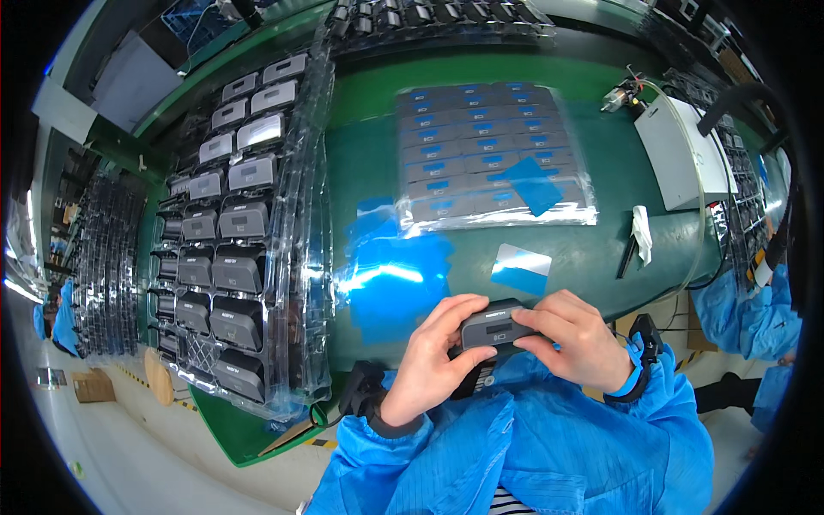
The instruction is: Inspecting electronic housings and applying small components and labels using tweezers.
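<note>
Presently, both hands are closed on one grey device [499,330], which is held just beyond the right edge of the blue film [399,292], toward the wearer. The left hand [442,356] grips the device's left end, thumb along its near edge and index finger bent over the far side. The right hand [579,339] grips the opposite end, index fingertip pressed on the upper face near the corner, thumb against the near edge. Both wrists angle inward; how the remaining fingers sit beneath cannot be told. Each wrist carries a black band, worn with crinkled blue fabric sleeves [412,468].

Device: matte, oblong, rounded corners, with a dark rectangular recess on its face. Blue film: thin, glossy, overlapping sheets with uneven edges and a strong light reflection, lying on the smooth green tabletop [360,154]. Left of the film stands a clear plastic tray [300,219], thin-walled and shiny, with similar grey housings [236,270] seated in rows. Beyond the film, to its right, lies a sheet of flat grey panels [468,154] with blue tabs, under clear wrinkled plastic; a loose blue square [534,184] rests on it. Right of the film is a small glossy card [522,266], part whitish, part blue.
</note>
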